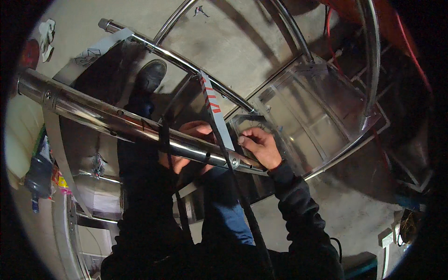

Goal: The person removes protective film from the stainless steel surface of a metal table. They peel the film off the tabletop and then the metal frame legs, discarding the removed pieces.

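A thick polished metal tube with drilled holes runs across in front of me. My left hand reaches behind it, with fingers showing beyond the tube and part of the palm on the near side. What those fingers hold, if anything, is hidden. Beyond the tube's right end, my right hand has its thumb and forefinger brought together; I cannot tell whether something small is between them. Between my hands, a pale flat strip with red slanted marks slopes from a thinner metal tube towards the thick one.
Curved metal tubes rise from a flat metal frame on the right. A red cable hangs beyond it. At left lie a large plastic bottle and white gloves on the concrete floor. Dark straps hang before me.
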Demonstrator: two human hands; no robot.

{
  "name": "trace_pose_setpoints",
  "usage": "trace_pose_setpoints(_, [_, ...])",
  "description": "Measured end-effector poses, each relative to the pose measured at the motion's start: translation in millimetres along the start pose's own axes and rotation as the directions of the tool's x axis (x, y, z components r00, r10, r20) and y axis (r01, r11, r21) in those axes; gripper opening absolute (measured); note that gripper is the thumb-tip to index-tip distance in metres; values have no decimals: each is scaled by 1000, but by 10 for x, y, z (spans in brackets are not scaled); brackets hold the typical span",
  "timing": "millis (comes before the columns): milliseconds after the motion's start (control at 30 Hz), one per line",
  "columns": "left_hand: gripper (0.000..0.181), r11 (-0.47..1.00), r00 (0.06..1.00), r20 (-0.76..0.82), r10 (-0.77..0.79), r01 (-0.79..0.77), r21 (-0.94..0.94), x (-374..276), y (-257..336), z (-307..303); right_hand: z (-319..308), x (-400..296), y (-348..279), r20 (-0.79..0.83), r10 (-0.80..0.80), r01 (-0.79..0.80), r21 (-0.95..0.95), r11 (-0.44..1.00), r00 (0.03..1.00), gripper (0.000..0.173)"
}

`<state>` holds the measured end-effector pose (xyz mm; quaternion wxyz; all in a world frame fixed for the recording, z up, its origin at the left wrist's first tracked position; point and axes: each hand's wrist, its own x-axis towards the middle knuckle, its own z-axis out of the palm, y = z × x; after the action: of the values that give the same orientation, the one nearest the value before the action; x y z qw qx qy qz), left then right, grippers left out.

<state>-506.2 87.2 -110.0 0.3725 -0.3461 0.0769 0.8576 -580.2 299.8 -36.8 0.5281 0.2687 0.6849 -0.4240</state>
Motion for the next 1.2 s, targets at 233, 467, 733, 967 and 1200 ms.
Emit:
trace_pose_setpoints(233, [22,989,981,-131,-146,147,-2,-13,175,136,163,338,-455,246,-47,76,-109,991,968,19])
trace_pose_setpoints(467, [13,939,940,-336,-63,170,299,142,153,141,198,516,-616,404,-93,193,-214,958,910,27])
trace_pose_setpoints(733, [7,906,962,-204,179,-81,415,205,-30,-37,203,485,-623,329,-109,246,-410,878,938,31])
trace_pose_setpoints(967, [8,855,947,-289,139,32,517,379,-49,-69,144,532,-626,392,-2,46,-105,993,920,12])
trace_pose_setpoints(1200, [18,953,840,-526,132,37,299,201,272,280,37,1307,-146,183,-76,141,-377,915,980,13])
